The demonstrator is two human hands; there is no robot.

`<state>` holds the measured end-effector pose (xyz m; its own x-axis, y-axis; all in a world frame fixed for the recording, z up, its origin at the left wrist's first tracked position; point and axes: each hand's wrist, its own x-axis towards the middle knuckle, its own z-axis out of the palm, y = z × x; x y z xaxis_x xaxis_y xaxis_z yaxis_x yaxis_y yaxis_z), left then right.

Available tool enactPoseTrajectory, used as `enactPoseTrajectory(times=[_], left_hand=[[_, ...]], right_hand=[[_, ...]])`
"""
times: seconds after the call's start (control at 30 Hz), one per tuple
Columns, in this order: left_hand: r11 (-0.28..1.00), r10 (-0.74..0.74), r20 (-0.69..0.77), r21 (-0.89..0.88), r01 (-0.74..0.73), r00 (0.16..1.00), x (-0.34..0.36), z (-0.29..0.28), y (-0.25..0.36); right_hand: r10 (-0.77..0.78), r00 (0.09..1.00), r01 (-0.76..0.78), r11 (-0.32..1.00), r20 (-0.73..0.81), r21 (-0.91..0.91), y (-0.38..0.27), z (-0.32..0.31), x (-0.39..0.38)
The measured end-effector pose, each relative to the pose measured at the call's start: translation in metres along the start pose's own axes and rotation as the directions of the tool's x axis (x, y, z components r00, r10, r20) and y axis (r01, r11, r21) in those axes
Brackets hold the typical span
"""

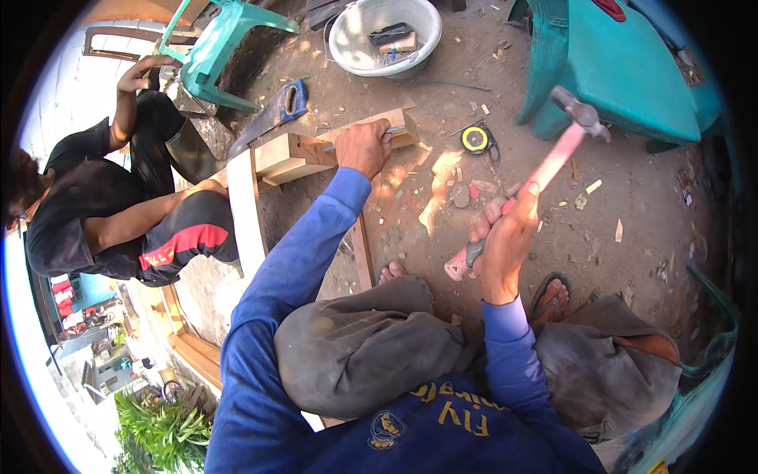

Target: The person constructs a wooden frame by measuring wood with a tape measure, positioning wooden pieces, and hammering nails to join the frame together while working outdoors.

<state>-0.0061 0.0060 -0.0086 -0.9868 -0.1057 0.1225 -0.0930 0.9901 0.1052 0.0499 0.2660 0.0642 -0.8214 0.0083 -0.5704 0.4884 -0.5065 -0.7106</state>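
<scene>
My left hand point(363, 148) is closed around a narrow metal chisel-like tool point(397, 129). The tool lies across a pale wooden beam point(296, 152), and metal shows on both sides of my fist. Most of its middle is hidden by my fingers. In my right hand point(509, 245) is a claw hammer point(557, 158) with a worn pink-red handle, gripped low on the shaft. Its metal head is raised to the upper right, apart from the beam. Nearest the beam's left end stands an upright pale board point(246, 209).
A handsaw point(276, 114) with a blue handle lies behind the beam. On the dirt ground is a yellow-and-black tape measure point(478, 141). A bucket point(339, 43) with tools stands farther back. Green plastic chairs point(612, 67) flank the area. Another person point(103, 205) sits at left, one arm reaching toward the board.
</scene>
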Motion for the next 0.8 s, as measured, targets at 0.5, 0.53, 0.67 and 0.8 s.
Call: enactPoseTrajectory(times=[0.5, 0.53, 0.67, 0.8], left_hand=[[0.999, -0.032, 0.06, -0.02, 0.033, 0.998, 0.008, 0.003, 0.004], [0.999, -0.035, 0.061, -0.033, 0.037, 0.997, 0.012, 0.004, 0.008], [0.998, -0.033, 0.06, -0.043, 0.036, 0.998, 0.005, -0.001, -0.001], [0.997, -0.029, 0.054, -0.069, 0.033, 0.998, 0.004, -0.002, 0.003]], right_hand=[[0.185, 0.967, -0.154, 0.972, 0.177, -0.177, 0.034, -0.002, -0.006], [0.191, 0.95, -0.115, 0.95, 0.249, -0.289, 0.048, -0.003, -0.003], [0.269, 0.938, -0.228, 0.954, 0.218, -0.196, 0.021, -0.015, 0.006], [-0.187, 0.944, 0.263, 0.925, -0.272, 0.276, -0.045, -0.025, 0.02]])
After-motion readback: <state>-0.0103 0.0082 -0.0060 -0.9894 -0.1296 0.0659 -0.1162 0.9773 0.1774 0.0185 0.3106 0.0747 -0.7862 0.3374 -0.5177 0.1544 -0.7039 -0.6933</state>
